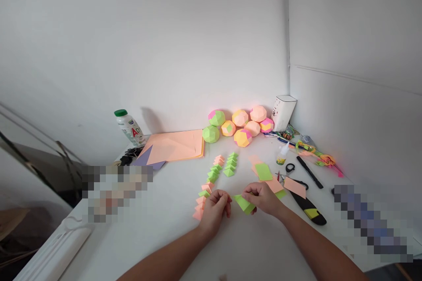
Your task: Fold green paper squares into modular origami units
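Note:
My right hand [263, 197] pinches a folded piece of light green paper [244, 204] over the table. Just left of that paper, my left hand [216, 209] is closed with thumb and fingers together, and nothing shows between them. Beside and behind it runs a row of small folded paper pieces [215, 170] in green and peach. A shorter row of green folded pieces [230, 164] stands to its right. Loose peach and green paper sheets [264, 171] lie behind my right hand.
Several faceted paper balls [243, 138] sit along the wall. Right of my hands lie scissors [290, 168], a glue bottle [282, 153], a black pen [310, 172] and a black-and-yellow cutter [311, 212]. Peach sheets [174, 145] and a white bottle [129, 128] are at back left.

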Motion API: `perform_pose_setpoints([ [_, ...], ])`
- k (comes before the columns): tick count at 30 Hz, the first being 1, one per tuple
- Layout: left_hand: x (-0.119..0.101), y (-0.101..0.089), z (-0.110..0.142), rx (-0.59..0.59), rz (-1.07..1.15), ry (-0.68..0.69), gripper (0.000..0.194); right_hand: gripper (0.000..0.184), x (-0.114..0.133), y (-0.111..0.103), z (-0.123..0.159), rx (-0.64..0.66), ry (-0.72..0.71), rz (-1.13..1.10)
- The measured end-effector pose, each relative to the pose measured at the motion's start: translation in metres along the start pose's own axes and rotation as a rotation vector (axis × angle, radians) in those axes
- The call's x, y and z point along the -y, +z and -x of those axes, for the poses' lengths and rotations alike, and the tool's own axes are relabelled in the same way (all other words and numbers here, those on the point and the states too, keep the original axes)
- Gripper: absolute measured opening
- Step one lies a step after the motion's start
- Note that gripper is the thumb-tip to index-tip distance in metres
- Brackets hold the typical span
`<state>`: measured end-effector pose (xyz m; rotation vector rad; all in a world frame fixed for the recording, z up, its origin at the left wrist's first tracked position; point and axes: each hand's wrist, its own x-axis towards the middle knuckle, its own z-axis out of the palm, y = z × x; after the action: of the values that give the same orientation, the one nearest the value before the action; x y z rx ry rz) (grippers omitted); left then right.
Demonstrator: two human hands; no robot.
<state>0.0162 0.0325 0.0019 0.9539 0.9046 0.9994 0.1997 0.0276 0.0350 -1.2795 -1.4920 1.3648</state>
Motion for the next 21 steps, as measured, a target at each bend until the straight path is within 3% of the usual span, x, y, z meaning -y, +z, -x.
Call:
perform_pose_setpoints([
  [7,-0.003,0.001,0.004,0.104,-0.035,0.014,0.018,0.029,-0.002,-0.002,0.0,0.005,-0.018,-0.032],
  [13,0.0,0.003,0.003,0.17,-0.136,0.002,0.028,0.026,-0.008,0.008,0.0,0.052,-0.005,-0.021],
  [21,0.004,0.001,0.001,0.191,-0.184,0.029,0.023,0.008,-0.005,0.019,0.001,0.01,-0.099,0.142],
])
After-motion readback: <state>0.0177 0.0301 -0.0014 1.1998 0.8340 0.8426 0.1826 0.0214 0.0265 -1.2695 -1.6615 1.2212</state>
